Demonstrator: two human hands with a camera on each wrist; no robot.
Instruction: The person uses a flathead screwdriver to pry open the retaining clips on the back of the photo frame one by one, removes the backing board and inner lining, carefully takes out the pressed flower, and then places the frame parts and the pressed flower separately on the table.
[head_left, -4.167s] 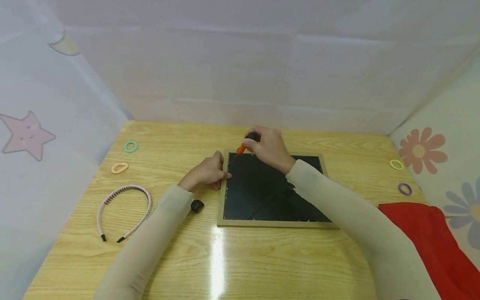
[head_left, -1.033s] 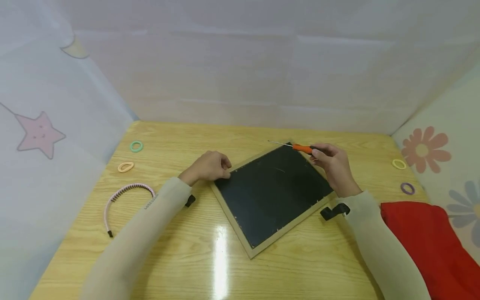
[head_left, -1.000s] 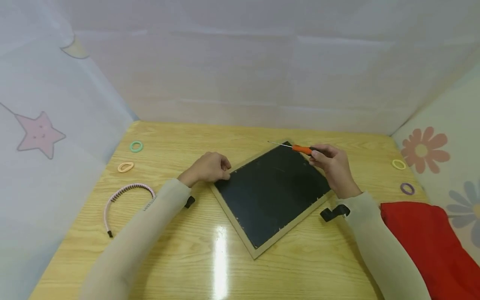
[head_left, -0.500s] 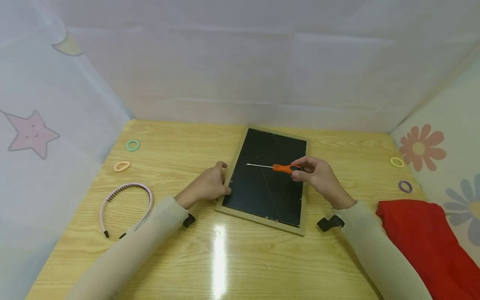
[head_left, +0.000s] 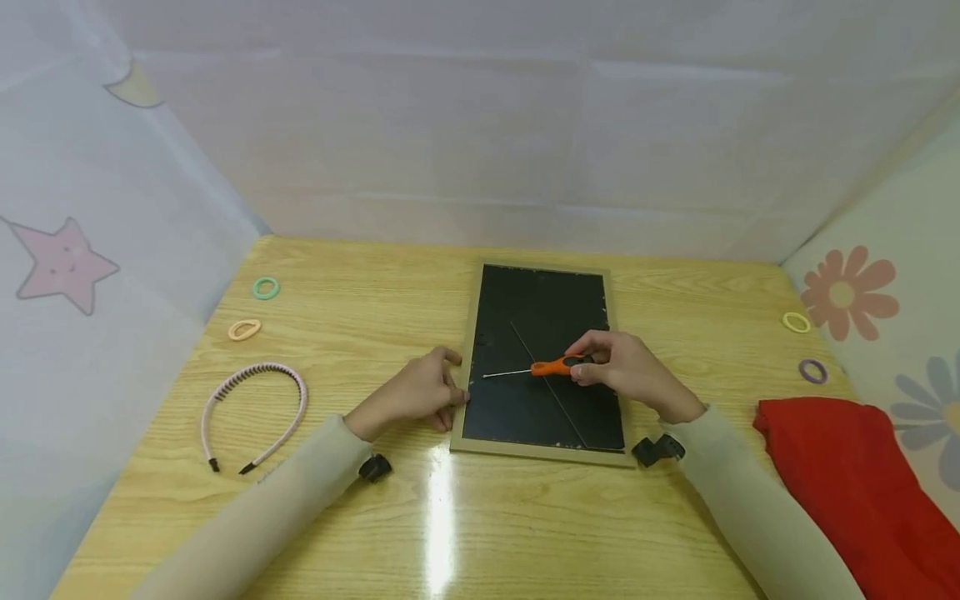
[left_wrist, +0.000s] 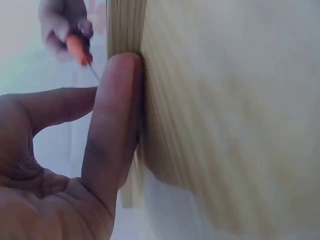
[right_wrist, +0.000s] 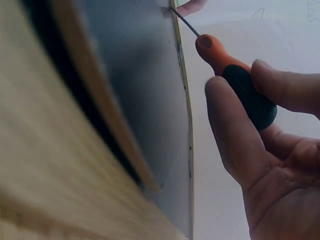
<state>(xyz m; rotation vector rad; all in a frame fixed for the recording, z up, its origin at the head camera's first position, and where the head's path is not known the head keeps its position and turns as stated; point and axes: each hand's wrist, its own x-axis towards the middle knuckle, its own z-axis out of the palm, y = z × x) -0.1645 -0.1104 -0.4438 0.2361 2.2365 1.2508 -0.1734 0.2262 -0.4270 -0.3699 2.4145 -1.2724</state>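
Observation:
A picture frame (head_left: 536, 300) lies back side up on the table, a pale wooden rim around black backing with a thin slanted line across it. At its left rim, my left hand (head_left: 416, 390) grips the edge, the thumb over the top and the other fingers along the side; in the left wrist view a finger (left_wrist: 112, 105) lies flat along the wood. My right hand (head_left: 628, 371) holds a screwdriver (head_left: 551, 367) by its orange-and-black handle above the backing. Its thin metal shaft points left, the tip near the left rim. The right wrist view shows fingers around the screwdriver handle (right_wrist: 250, 95).
A pink toothed headband (head_left: 210, 417) lies at the left, with a green hair tie (head_left: 266, 281) and an orange one (head_left: 234, 335) behind it. Rightward are a yellow hair tie (head_left: 796, 315), a purple one (head_left: 812, 380) and a red cloth (head_left: 847, 475). Patterned sheets wall the table.
The picture frame has turned from lying lengthwise, through a slant, to nearly upright and shifted slightly nearer. The right hand, still with the screwdriver, swung right, then came back left and lower.

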